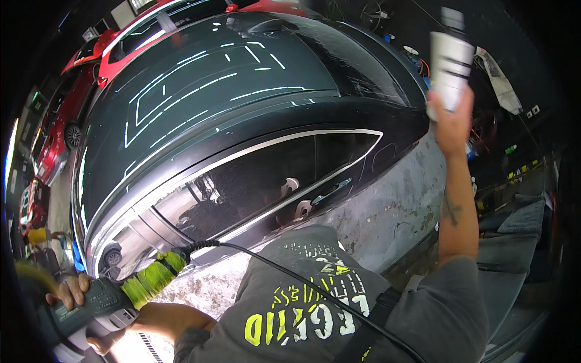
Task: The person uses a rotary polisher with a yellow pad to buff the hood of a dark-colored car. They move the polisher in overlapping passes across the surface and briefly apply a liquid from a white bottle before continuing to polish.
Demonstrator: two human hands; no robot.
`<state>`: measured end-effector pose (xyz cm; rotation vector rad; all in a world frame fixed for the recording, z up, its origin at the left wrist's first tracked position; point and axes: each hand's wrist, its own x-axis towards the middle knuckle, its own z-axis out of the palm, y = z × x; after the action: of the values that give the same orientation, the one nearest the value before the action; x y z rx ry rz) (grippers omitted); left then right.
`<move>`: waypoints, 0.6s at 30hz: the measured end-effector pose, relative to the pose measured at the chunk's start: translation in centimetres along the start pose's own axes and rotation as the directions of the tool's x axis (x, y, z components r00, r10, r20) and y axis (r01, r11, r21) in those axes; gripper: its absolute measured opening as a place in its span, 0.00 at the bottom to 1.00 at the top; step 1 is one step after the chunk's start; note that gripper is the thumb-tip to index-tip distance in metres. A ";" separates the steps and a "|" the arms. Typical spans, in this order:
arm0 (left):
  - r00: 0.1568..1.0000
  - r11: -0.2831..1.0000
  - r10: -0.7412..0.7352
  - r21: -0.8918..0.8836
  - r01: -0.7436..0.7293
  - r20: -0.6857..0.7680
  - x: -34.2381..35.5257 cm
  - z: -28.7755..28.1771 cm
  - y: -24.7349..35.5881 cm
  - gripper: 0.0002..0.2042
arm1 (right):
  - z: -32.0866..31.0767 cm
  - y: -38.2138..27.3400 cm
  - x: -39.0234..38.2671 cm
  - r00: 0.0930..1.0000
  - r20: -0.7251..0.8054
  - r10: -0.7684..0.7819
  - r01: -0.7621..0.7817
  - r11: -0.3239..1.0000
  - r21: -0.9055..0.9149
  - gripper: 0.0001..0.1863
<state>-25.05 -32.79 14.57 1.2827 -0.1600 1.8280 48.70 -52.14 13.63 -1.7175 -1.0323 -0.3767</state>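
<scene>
My left hand (71, 290) is wrapped around the dark body of a corded power polisher (101, 300) at the lower left. Yellow-green wrapping (154, 279) covers its rear handle, and a black cord (272, 263) runs from there across my shirt. The polisher's front end fades into the dark rim of the picture. On the upper right, my raised right hand (452, 124) grips a white bottle (451, 66) with dark bands and a pale cap, slightly blurred. In front of me stands a glossy dark car, its roof (242, 78) reflecting rectangular lights.
The car's side window (254, 175) and door handle (331, 190) face me. Red cars (57, 133) stand at the far left. A grey concrete floor (393, 212) lies beside the dark car. Bottles and cables (484, 130) are along the right wall, near a hanging white bag (499, 81).
</scene>
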 end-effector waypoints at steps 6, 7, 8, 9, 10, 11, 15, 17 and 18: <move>1.000 0.998 0.019 -0.055 -0.018 0.015 2.1 1.4 -3.5 0.52 | -5.4 7.6 -6.9 0.634 -0.629 0.451 0.012 0.807 0.591 0.25; 0.999 0.996 0.019 -0.091 -0.016 0.038 3.0 1.9 -4.9 0.52 | -4.1 11.5 -9.4 0.446 -0.682 0.579 -0.090 0.787 0.610 0.24; 0.997 0.993 0.021 -0.114 -0.012 0.077 2.7 2.0 -3.8 0.52 | 1.7 8.1 -11.2 0.119 -0.721 0.683 -0.315 0.715 0.625 0.22; 0.996 0.989 0.021 -0.147 -0.007 0.092 2.9 2.3 -3.8 0.52 | 5.4 9.9 -14.3 0.287 -0.175 0.942 -0.413 0.287 0.864 0.23; 0.994 0.987 0.018 -0.161 0.000 0.110 3.1 2.8 -3.6 0.52 | 10.2 9.5 -16.6 0.330 0.336 0.882 -0.608 -0.074 0.791 0.26; 0.995 0.982 0.005 -0.187 0.014 0.101 3.3 3.1 -3.7 0.51 | 14.5 9.0 -19.0 0.284 0.751 0.596 -0.845 -0.214 0.490 0.29; 0.993 0.990 -0.053 -0.125 0.066 0.108 3.8 2.8 -3.0 0.49 | 11.0 7.2 -17.7 0.486 0.656 0.578 -0.743 -0.122 0.658 0.30; 0.992 0.991 -0.060 -0.109 0.072 0.111 4.0 2.3 -2.8 0.49 | 2.9 10.0 -16.7 0.603 0.472 0.643 -0.672 0.092 0.735 0.29; 0.992 0.993 -0.062 -0.098 0.073 0.108 4.0 1.8 -2.6 0.49 | -0.6 10.0 -16.1 0.651 0.332 0.682 -0.607 0.207 0.767 0.27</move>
<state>-22.32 -29.92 17.70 1.2977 -0.2603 1.6746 47.36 -60.76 -3.13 -1.0227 -0.1911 0.5758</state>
